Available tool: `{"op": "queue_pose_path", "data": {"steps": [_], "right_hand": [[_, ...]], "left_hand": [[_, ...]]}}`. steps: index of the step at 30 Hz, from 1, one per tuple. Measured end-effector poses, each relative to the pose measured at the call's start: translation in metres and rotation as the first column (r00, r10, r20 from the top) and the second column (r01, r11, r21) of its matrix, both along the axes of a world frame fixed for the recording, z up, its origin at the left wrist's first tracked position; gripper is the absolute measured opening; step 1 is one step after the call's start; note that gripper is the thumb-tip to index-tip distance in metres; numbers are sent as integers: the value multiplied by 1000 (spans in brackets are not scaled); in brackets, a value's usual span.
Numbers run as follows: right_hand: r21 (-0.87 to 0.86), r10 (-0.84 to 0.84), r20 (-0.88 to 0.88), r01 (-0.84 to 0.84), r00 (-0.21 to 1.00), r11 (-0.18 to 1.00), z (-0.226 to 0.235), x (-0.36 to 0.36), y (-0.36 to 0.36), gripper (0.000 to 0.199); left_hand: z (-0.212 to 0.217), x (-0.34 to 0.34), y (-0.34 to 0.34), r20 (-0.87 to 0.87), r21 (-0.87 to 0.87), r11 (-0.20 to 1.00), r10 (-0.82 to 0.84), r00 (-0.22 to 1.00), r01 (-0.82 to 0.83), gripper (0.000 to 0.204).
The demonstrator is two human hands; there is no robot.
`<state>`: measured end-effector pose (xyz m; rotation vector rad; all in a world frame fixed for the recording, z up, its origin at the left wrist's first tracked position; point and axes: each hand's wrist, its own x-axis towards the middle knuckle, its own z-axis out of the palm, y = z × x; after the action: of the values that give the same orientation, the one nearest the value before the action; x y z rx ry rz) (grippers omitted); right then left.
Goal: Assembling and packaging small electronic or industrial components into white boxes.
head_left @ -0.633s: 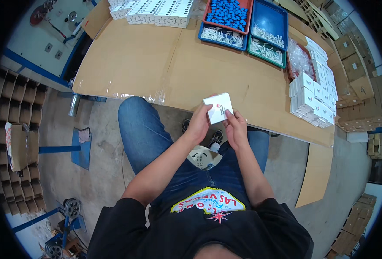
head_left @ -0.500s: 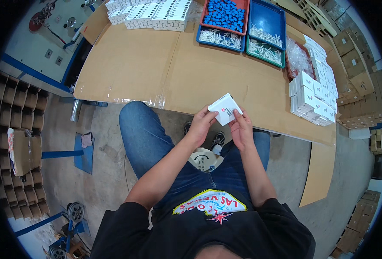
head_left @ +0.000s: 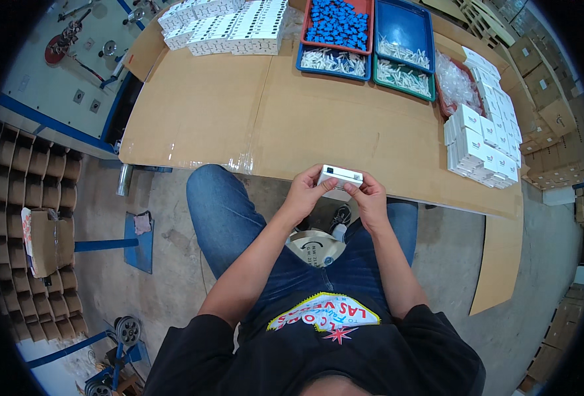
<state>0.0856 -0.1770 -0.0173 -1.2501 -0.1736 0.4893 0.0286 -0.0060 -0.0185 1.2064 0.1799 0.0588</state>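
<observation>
A small flat white box (head_left: 342, 174) is held between my two hands above my lap, just off the near edge of the cardboard-covered table. Its narrow side, with a small black mark at the left end, faces up toward me. My left hand (head_left: 304, 191) grips the left end, thumb on the near face. At the right end my right hand (head_left: 371, 200) holds it the same way, thumb close to the other thumb. The fingers behind the box are mostly hidden.
Rows of white boxes (head_left: 255, 30) stand at the table's far left. Trays of blue pieces (head_left: 337, 25) and white pieces (head_left: 335, 61) lie at the back. A red tray of clear plastic bags (head_left: 459, 84) adjoins stacked white boxes (head_left: 480, 152) on the right.
The box has tipped from showing its broad printed face to showing its narrow side. Both hands have turned with it and now hold its two ends level.
</observation>
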Motion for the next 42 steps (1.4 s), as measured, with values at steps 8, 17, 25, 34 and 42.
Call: {"op": "queue_pose_path", "data": {"steps": [8, 17, 25, 34, 42], "right_hand": [[-17, -18, 96, 19, 995, 1000, -6, -1, -3, 27], [-62, -78, 27, 79, 997, 995, -25, 11, 11, 38], [-266, -55, 492, 210, 869, 941, -28, -9, 22, 60], [-157, -284, 67, 291, 956, 944, -52, 27, -15, 28], [38, -282, -133, 289, 950, 957, -27, 28, -9, 32]], "left_hand": [[-1, 1, -5, 13, 10, 1000, 0, 1000, 0, 21], [-14, 12, -15, -91, -78, 986, 143, 986, -150, 22], [-17, -1, -11, -76, -166, 985, 40, 996, -52, 45], [0, 11, 2, -123, 61, 997, 59, 991, -51, 42], [-47, 73, 107, 61, 243, 936, 247, 967, -254, 31]]}}
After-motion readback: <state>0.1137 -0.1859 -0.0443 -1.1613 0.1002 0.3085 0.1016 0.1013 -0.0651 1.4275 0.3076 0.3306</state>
